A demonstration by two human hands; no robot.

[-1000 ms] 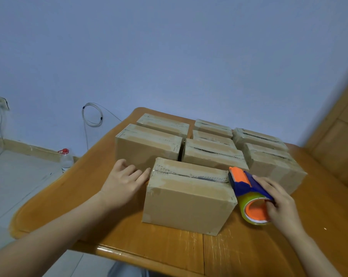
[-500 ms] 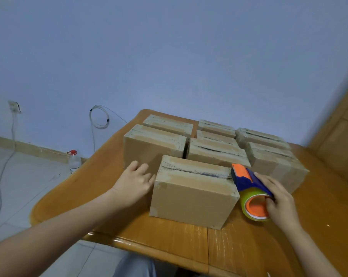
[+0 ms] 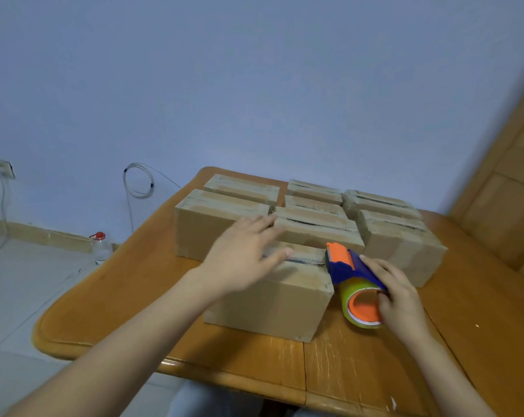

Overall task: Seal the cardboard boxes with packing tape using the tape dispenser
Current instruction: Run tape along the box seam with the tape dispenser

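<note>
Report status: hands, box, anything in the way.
Left hand open over near box top. Right hand grips dispenser, head at box's right edge. Left hand covers the seam ahead.

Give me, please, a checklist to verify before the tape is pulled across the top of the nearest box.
1. Grip: the right hand holds the blue and orange plastic tape dispenser at its roll: ok.
2. Start position: the dispenser's orange head sits at the right end of the top seam of the nearest brown cardboard box: ok.
3. Seam path free: the left hand lies over the left part of the seam: not ok.
4. Box steadied: the left hand is blurred, so whether it presses on the box: cannot tell.
5. Support: the box stands flat on the wooden table: ok.
</note>
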